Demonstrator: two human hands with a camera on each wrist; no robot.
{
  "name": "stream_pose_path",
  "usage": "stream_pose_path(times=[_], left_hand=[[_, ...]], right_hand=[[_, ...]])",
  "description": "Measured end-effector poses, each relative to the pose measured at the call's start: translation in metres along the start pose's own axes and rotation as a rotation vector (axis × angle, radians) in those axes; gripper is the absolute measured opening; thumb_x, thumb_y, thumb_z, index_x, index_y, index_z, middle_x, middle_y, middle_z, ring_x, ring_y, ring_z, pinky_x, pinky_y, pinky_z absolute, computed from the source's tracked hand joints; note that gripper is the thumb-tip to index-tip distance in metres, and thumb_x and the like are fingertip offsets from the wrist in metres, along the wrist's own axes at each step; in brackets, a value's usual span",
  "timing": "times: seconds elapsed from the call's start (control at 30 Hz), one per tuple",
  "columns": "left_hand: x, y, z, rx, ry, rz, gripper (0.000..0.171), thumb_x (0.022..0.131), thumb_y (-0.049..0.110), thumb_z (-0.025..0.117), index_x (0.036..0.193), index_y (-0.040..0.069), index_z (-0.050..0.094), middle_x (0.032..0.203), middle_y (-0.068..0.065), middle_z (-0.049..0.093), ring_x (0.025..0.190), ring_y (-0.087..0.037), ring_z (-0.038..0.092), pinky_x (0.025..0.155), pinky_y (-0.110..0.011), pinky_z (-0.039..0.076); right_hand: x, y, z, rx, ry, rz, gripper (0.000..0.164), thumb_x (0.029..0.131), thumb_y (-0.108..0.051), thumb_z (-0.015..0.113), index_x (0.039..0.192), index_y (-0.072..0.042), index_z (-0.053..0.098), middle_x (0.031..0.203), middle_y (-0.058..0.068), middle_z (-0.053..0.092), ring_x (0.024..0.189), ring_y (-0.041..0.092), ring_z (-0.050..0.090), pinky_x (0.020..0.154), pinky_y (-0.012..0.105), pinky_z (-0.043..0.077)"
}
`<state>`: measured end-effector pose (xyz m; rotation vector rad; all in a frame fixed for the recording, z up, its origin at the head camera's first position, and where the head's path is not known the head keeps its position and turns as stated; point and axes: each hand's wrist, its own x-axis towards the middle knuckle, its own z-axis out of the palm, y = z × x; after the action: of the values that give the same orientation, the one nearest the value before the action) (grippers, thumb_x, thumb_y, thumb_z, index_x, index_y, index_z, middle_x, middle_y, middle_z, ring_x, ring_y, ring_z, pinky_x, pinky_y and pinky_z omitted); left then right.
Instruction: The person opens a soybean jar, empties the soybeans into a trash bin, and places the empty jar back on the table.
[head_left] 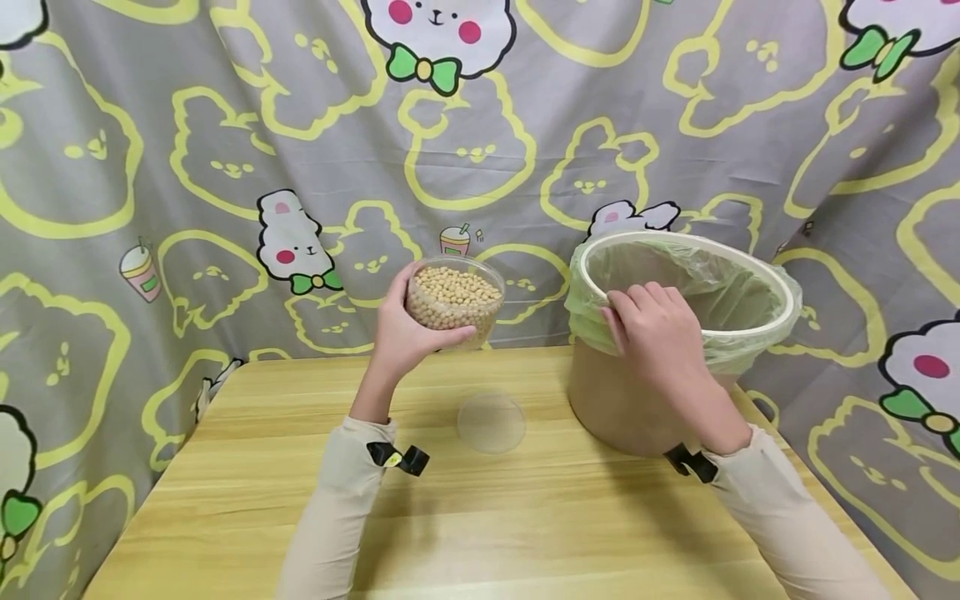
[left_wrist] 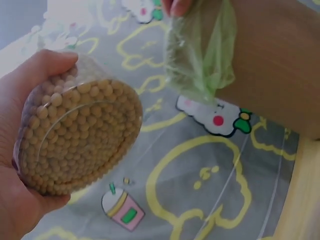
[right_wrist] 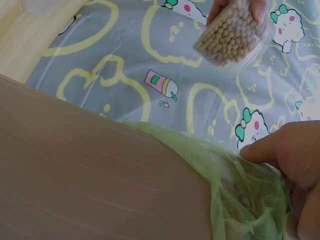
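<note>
My left hand (head_left: pixel 405 329) holds a clear round tub (head_left: pixel 491 312) up above the far edge of the table, thumb on the near side and fingers round the left. Pale yellow soybeans (head_left: pixel 457 287) fill it nearly to the rim, and its lid is off. In the left wrist view the tub's bottom (left_wrist: pixel 87 137) faces the camera, beans showing through. On the right stands a tan bin (head_left: pixel 618 400) lined with a thin green bag (head_left: pixel 588 312). A white ring (head_left: pixel 789 308) runs round its mouth. My right hand (head_left: pixel 663 337) grips the bin's near rim, thumb outside over the bag.
A clear round disc like a lid (head_left: pixel 492 422) lies flat on the wooden table (head_left: pixel 525 533) between the hands. Behind and beside the table hangs a grey curtain (head_left: pixel 465 117) with cartoon figures, close to the tub and bin.
</note>
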<state>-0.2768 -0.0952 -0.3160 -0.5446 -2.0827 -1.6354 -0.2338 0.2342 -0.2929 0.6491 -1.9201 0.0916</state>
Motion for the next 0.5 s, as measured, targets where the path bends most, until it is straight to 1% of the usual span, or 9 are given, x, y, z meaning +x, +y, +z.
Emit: stream_pose_path(times=[0.1, 0.2, 0.4, 0.5], left_hand=[[0.008, 0.009, 0.007, 0.073, -0.016, -0.015, 0.111, 0.058, 0.029, 0.1, 0.153, 0.02, 0.042, 0.145, -0.007, 0.053, 0.128, -0.024, 0.056, 0.103, -0.047, 0.053], [0.015, 0.017, 0.013, 0.138, -0.017, -0.024, 0.114, 0.056, 0.035, 0.1, 0.153, 0.021, 0.042, 0.141, -0.007, 0.055, 0.124, -0.024, 0.058, 0.1, -0.046, 0.055], [0.03, 0.03, 0.02, 0.213, -0.011, -0.024, 0.118, 0.052, 0.04, 0.101, 0.153, 0.021, 0.042, 0.138, -0.01, 0.059, 0.122, -0.024, 0.06, 0.101, -0.042, 0.054], [0.038, 0.036, 0.023, 0.255, -0.018, -0.034, 0.119, 0.051, 0.043, 0.101, 0.153, 0.024, 0.043, 0.137, -0.009, 0.059, 0.123, -0.028, 0.056, 0.1, -0.045, 0.053]], right_hand=[[-0.001, -0.001, -0.004, 0.054, -0.002, -0.012, 0.013, 0.091, -0.008, 0.067, 0.09, 0.005, 0.069, 0.073, 0.016, 0.061, 0.069, 0.037, 0.056, 0.065, 0.045, 0.046], [-0.002, -0.002, -0.007, 0.092, -0.006, -0.04, 0.015, 0.091, -0.009, 0.067, 0.092, 0.005, 0.071, 0.074, 0.014, 0.063, 0.069, 0.034, 0.056, 0.066, 0.044, 0.047], [-0.001, -0.002, -0.003, 0.145, 0.011, -0.104, 0.017, 0.09, -0.011, 0.068, 0.095, 0.004, 0.074, 0.076, 0.013, 0.066, 0.069, 0.031, 0.056, 0.068, 0.043, 0.05], [-0.001, 0.0, 0.001, 0.163, 0.012, -0.115, 0.018, 0.091, -0.012, 0.067, 0.096, 0.003, 0.075, 0.077, 0.013, 0.066, 0.07, 0.031, 0.057, 0.07, 0.043, 0.051]])
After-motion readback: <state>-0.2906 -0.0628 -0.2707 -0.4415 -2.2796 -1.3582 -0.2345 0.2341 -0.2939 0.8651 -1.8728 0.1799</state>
